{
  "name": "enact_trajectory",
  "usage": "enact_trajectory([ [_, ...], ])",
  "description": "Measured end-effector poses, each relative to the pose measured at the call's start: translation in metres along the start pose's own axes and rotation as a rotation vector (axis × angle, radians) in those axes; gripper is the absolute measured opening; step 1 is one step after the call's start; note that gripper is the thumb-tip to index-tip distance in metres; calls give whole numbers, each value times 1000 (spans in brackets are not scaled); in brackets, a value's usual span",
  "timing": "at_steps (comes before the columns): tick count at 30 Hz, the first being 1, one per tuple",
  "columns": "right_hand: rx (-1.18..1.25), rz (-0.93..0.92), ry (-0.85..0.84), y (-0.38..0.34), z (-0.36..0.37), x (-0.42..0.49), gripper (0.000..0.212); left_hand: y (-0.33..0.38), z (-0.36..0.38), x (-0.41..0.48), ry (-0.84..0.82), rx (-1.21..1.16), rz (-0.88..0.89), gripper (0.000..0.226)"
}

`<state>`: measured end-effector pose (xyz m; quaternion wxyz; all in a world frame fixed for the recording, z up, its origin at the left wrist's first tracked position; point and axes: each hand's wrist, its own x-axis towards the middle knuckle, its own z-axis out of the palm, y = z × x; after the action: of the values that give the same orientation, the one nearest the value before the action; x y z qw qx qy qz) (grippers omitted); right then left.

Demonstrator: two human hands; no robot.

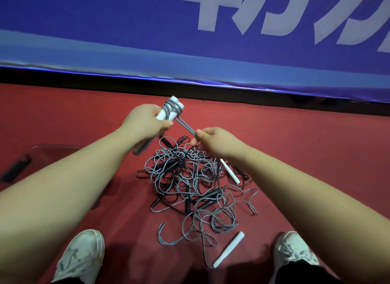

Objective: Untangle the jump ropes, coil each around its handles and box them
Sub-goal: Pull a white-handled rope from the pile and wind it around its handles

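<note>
We logged the left hand (145, 123) curled tight round a pair of white handles (173, 108). They were smooth cylinders held side by side, upper ends pointing to 1 o'clock. A grey rope (186, 127), thin round glossy cord, was wound several turns round those upper ends. It ran off doubled toward 4 o'clock, straight and taut. The right hand (215, 141) pinched that doubled strand between thumb and fingers. Both hands hung above the floor at 12 o'clock of the tangled pile (190, 178).

The pile was loose loops of grey and black cord, knotted together on the red floor (316, 157), which looked matte and finely grained. Slim black handles (207, 201) lay buried in it. One loose white handle (230, 171) lay at the pile's 2 o'clock edge, its top end under the right wrist. A second white handle (229, 249) lay at 5 o'clock, its cord trailing back toward the loops.

At 9 o'clock of the pile we noted a clear box (48, 153) of see-through plastic, with a dark patch at its left end. It sat mostly behind the left forearm, so we couldn't tell its contents.

White sneakers (82, 256) stood at 7 and 5 o'clock of the frame. A blue banner (126, 30), smooth, with big white characters, ran across 12 o'clock.
</note>
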<state>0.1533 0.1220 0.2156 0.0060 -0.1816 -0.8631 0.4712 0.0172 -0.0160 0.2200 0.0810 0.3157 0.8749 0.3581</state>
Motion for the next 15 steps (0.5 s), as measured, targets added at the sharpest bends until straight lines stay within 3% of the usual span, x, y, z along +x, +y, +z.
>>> enact_trajectory([
  [6,-372,-53,-48,-19,2,-10,37,-1,15,-3,28,493,82,19],
  [8,-349,-34,-75,-23,-4,-12,36,2,26,-6,3,593,162,20],
  [12,-64,72,-126,-28,-20,-15,34,13,40,-14,-30,723,352,16],
  [15,-306,28,-115,-29,-33,-17,36,22,46,-20,-101,797,453,20],
])
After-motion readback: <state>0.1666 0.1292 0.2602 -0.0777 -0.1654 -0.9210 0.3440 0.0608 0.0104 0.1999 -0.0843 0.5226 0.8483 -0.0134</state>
